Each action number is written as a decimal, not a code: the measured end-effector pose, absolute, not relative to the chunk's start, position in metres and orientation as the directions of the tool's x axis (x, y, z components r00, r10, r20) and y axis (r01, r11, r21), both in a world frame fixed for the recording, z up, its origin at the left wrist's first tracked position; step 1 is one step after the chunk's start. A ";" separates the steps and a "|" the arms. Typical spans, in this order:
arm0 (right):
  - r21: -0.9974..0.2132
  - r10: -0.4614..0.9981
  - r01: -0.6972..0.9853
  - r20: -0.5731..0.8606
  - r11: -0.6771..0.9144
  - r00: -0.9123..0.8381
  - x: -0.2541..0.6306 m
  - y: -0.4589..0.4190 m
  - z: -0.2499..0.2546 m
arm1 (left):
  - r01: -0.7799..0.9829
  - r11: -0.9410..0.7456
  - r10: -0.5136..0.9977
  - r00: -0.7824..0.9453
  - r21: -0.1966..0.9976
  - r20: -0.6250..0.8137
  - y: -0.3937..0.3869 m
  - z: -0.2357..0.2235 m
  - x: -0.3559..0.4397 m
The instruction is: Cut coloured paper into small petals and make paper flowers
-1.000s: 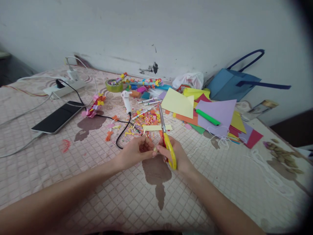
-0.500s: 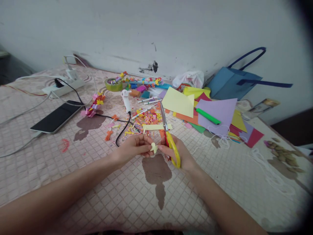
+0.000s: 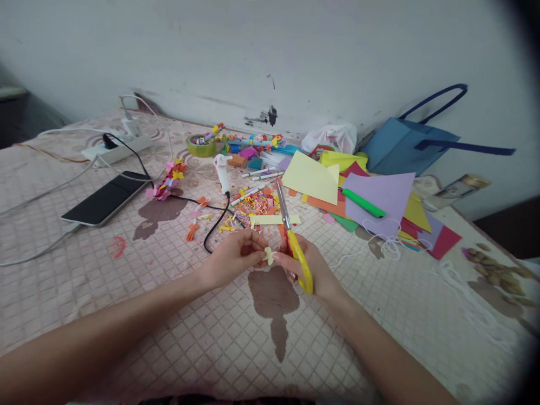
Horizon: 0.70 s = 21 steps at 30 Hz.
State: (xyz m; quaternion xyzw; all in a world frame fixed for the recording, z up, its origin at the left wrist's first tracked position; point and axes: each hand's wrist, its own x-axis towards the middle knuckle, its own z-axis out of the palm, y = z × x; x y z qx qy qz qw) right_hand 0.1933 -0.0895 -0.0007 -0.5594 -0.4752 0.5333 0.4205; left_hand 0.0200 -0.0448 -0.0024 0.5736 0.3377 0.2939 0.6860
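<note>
Between my hands is a small pale yellow paper flower (image 3: 269,256). My left hand (image 3: 237,254) pinches its left edge between thumb and fingers. My right hand (image 3: 310,264) has yellow-handled scissors (image 3: 300,259) hooked in it, the blades pointing up and away from me. The thumb and fingertip of that same hand also touch the right side of the flower. Just beyond my hands lie a pale yellow paper strip (image 3: 276,220) and a heap of colourful paper scraps (image 3: 257,205).
A white glue gun (image 3: 222,174) with a black cord stands left of the scraps. Further left are a tablet (image 3: 106,198) and a power strip (image 3: 116,147). Coloured paper sheets (image 3: 312,177), a green pen (image 3: 363,203), white string (image 3: 390,246) and a blue bag (image 3: 409,146) lie to the right.
The view has shifted slightly, so everything on the table sits a little further right. My fingers have turned the paper flower a little, and both hands still hold it.
</note>
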 end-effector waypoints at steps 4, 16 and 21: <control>-0.977 0.981 0.097 -0.192 -0.191 -0.004 0.192 -0.090 -0.001 | -0.002 0.260 0.755 0.624 0.966 -0.202 -0.043 -0.002 0.019; -0.961 0.978 0.179 -0.208 -0.210 0.025 0.193 -0.086 -0.005 | 0.321 -0.303 0.768 0.639 0.897 0.031 -0.025 0.001 -0.003; -0.956 0.976 0.196 -0.217 -0.219 0.032 0.190 -0.084 -0.009 | 0.671 -0.453 0.880 0.441 0.587 0.175 0.016 0.015 -0.064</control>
